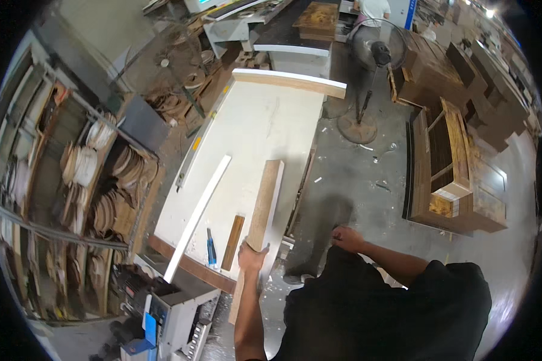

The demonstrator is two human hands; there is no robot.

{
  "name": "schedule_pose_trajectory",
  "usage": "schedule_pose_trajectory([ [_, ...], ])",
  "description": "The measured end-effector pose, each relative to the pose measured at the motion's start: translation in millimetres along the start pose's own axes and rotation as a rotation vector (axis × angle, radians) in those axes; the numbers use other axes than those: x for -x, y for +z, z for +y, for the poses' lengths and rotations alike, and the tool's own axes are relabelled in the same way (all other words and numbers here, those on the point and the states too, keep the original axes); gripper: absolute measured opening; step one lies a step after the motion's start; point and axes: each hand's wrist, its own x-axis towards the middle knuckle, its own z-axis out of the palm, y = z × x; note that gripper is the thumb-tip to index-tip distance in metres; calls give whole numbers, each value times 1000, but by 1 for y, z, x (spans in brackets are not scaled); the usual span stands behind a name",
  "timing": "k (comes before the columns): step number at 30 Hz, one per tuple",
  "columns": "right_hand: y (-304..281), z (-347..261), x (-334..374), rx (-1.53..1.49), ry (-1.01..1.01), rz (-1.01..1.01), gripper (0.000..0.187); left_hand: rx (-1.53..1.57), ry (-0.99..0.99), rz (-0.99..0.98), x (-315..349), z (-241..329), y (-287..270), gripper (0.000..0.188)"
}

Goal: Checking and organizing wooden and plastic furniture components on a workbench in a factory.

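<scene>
My left hand [252,259] is wrapped round a long wood-coloured board [265,204] with a white edge. The board lies lengthwise over the right side of a white worktable [180,204], its near end sticking out past the table's front edge. Left of that hand are a short brown wooden strip [233,242] and a blue-handled cutter or similar small tool [211,249]. Farther left, a long narrow white strip [199,218] lies at a slant. My right hand [346,237] is off the table beside my dark shirt, fingers curled; whatever they hold is hidden.
Another white-edged board [289,82] lies across the table's far end. A standing fan [379,54] is beyond, at the right. Stacked brown panels [457,174] stand on the right-hand floor. Shelves with rolls of edging [81,165] line the left; a machine [180,319] sits near left.
</scene>
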Motion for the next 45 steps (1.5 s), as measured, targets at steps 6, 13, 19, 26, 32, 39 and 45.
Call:
schedule_pose_trajectory([
  [6, -38, 1, -39, -101, -190, -124, 64, 418, -39, -16, -25, 81, -8, 65],
  [13, -98, 7, -58, -371, -266, -552, 116, 1274, 81, 45, -80, 251, -61, 48],
  [19, -172, 40, -62, -753, -223, -337, 112, 1662, 313, 36, -94, 408, -102, 59],
  [26, -263, 97, -47, -1109, -135, 145, 87, 1833, 271, -9, -115, 488, -48, 48],
  [32, -304, 152, -43, -1203, 17, 292, 79, 1921, 16, -278, -166, 535, 34, 48],
  [39, -359, 164, -111, -1201, 183, 466, 66, 1874, -217, -374, -281, 592, 108, 50],
  [45, -440, 152, -204, -1153, 288, 476, 64, 1791, -337, -436, -395, 639, 131, 51],
])
